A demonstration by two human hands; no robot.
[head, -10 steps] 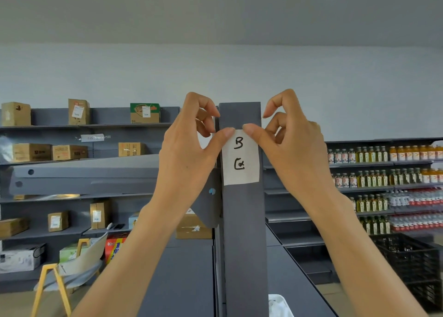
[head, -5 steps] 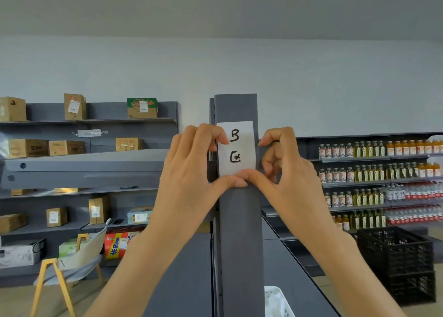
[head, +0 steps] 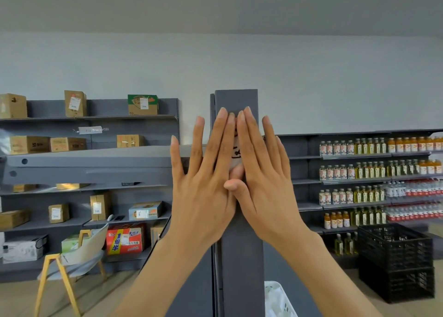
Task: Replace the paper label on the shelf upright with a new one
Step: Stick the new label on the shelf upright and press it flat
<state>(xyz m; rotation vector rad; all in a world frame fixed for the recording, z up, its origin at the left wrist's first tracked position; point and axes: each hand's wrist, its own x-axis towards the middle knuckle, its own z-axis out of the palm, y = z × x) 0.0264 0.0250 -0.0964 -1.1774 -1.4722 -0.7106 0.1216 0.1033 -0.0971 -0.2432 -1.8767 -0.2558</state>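
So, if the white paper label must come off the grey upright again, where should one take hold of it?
Probably at a corner, from the front: the white paper label lies flat on the grey upright, mostly covered by both flat hands.

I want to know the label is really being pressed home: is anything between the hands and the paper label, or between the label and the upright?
Nothing visible. Left hand and right hand lie flat, fingers spread, directly on the paper label, which sits against the shelf upright. The hands cover most of the label.

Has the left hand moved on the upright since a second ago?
Yes. The left hand went from pinching the label's top corner to lying flat over it on the upright.
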